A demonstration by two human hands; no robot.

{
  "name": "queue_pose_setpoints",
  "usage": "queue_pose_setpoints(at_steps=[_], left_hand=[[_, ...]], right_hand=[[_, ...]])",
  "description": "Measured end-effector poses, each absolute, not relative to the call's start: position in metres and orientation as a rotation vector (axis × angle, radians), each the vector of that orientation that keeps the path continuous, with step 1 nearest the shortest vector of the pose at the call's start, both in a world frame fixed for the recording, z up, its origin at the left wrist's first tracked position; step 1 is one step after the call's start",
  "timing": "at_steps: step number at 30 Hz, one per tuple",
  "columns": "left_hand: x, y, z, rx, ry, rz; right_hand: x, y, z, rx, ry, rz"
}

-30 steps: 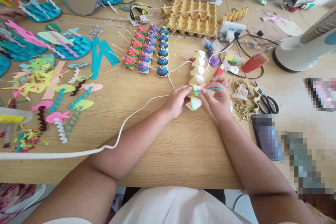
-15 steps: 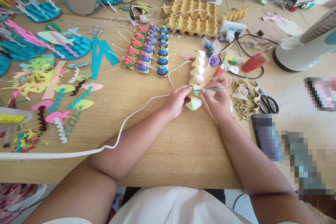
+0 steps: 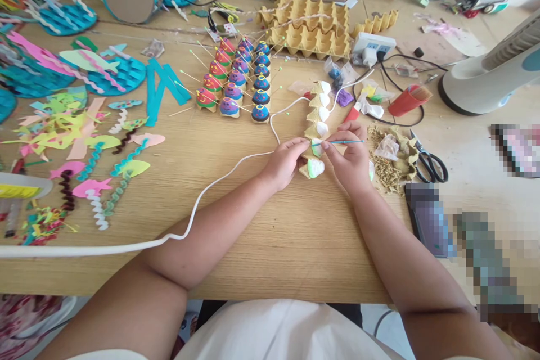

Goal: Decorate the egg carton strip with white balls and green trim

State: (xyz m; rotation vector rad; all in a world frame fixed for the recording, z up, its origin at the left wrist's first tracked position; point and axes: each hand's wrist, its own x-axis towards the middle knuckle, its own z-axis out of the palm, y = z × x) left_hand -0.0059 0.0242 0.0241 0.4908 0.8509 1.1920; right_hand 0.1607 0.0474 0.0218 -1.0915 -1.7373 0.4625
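Observation:
A strip of egg carton [image 3: 311, 126] lies lengthwise in front of me, its bumps covered on the right side with white clay [image 3: 323, 129]. Light green clay [image 3: 311, 169] edges the white on the two nearest bumps. My left hand [image 3: 286, 162] grips the strip's left side near its front end, thumb on top. Pinched in my right hand [image 3: 349, 160] is a thin blue stick-like tool [image 3: 343, 142], its tip against the green and white clay of the second bump. The fingers partly hide that bump.
Rows of painted egg-carton figures [image 3: 230, 90] with pin antennae stand left of centre. A white cable [image 3: 196, 208] crosses my left forearm. Scissors [image 3: 432, 166], straw-like scraps [image 3: 390, 171] and a phone-like slab [image 3: 428, 219] lie at right; paper fish [image 3: 93, 187] at left.
The blue tool has shifted very slightly at the second bump. Both hands stay in nearly the same place, and everything else is still.

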Motion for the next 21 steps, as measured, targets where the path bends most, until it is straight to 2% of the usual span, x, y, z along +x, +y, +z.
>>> queue_pose_setpoints(at_steps=[21], left_hand=[[-0.0065, 0.0232, 0.0214, 0.551, 0.827, 1.184]], right_hand=[[0.1586, 0.0467, 0.0229, -1.100, -1.696, 0.520]])
